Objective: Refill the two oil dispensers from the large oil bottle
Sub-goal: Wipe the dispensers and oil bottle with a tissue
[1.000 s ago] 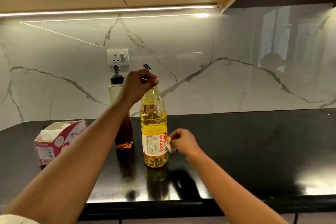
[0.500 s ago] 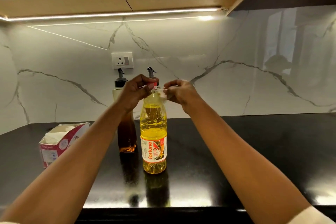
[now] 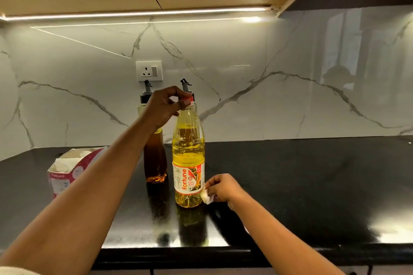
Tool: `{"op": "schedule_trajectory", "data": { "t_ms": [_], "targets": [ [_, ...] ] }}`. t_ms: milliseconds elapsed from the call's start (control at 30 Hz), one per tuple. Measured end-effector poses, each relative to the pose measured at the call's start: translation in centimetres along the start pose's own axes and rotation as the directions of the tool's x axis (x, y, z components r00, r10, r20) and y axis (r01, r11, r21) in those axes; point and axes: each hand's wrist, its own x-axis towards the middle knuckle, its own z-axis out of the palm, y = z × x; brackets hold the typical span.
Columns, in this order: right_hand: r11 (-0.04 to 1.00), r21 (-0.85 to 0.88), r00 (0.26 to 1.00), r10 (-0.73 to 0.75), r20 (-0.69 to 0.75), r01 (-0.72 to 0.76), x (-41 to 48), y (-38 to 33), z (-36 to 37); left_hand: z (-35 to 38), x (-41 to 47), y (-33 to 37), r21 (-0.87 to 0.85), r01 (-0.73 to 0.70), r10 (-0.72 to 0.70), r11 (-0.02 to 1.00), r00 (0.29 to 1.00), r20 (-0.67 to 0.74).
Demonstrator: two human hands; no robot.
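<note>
Everything sits on the black counter point(image 3: 312, 185). The big oil bottle point(image 3: 188, 152) stands upright and looks nearly full. One dispenser point(image 3: 155, 163) is just left of it, and the other dispenser point(image 3: 185, 85) is right behind it, so only the spout shows. The left hand point(image 3: 164, 107) pinches the red cap point(image 3: 187, 99) on top of the bottle. The right hand point(image 3: 223, 188) has dropped from the cap to the bottle's lower right side, pinching a white wad point(image 3: 206, 196) against it. Looks like wiping, with no pouring right now.
</note>
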Motion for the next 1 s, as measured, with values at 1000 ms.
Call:
{"op": "schedule_trajectory", "data": {
  "t_ms": [1000],
  "targets": [
    [0.977, 0.104, 0.964, -0.163, -0.211, 0.188, 0.5, 0.5, 0.7, 0.3, -0.5, 1.1, -0.201, 0.102, -0.081, 0.974, 0.991, 0.111]
  ]
}}
